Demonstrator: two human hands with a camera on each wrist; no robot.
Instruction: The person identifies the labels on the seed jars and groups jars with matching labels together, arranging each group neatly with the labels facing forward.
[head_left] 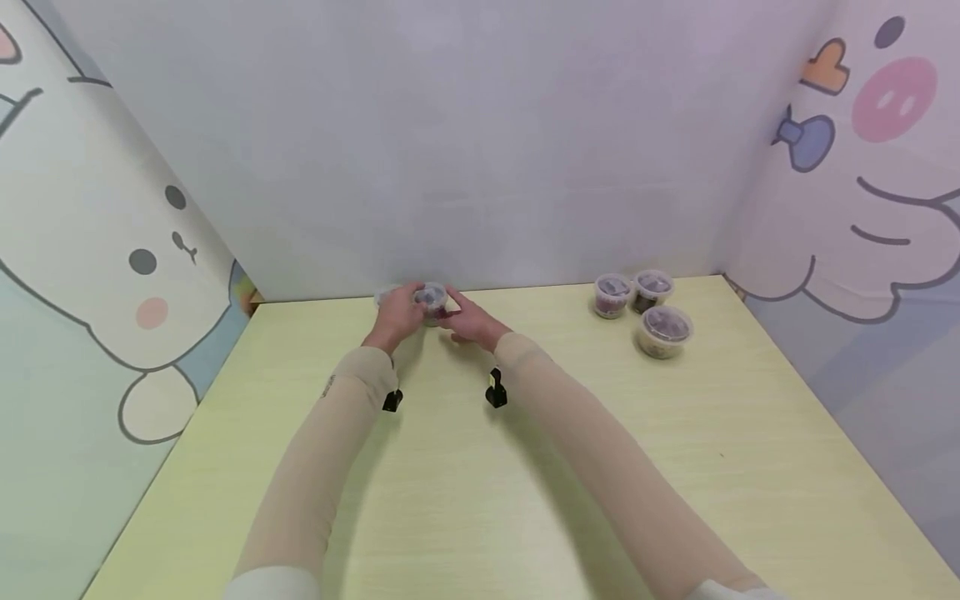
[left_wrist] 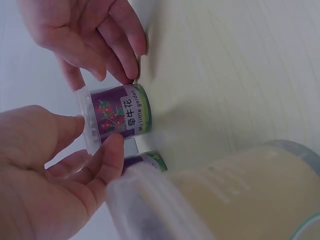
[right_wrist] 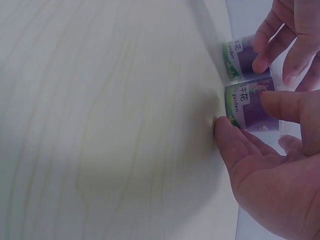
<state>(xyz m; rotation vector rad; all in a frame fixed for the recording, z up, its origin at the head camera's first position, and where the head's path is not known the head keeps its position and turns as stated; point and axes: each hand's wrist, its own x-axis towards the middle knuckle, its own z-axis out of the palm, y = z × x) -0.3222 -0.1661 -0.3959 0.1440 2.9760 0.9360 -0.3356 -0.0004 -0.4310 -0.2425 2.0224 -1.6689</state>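
Note:
A small lidded flower-growing cup [head_left: 431, 294] stands at the table's back edge, left of centre. Its purple label [left_wrist: 117, 112] carries red flowers and the words "My little garden". My left hand [head_left: 399, 317] holds it from the left, thumb at the clear lid and a finger along the side. From the right, my right hand [head_left: 474, 321] grips the same cup with its thumb on the label and fingertips low by the base. A second purple cup [right_wrist: 240, 55] stands right beside it, partly covered by the left fingers.
A larger tan tub [left_wrist: 245, 185] fills the lower right of the left wrist view. At the back right of the table [head_left: 442, 492] stand two small lidded cups [head_left: 611, 297] [head_left: 651, 292] and a wider lidded tub [head_left: 663, 332]. A pale curtain [head_left: 480, 150] rises behind the back edge.

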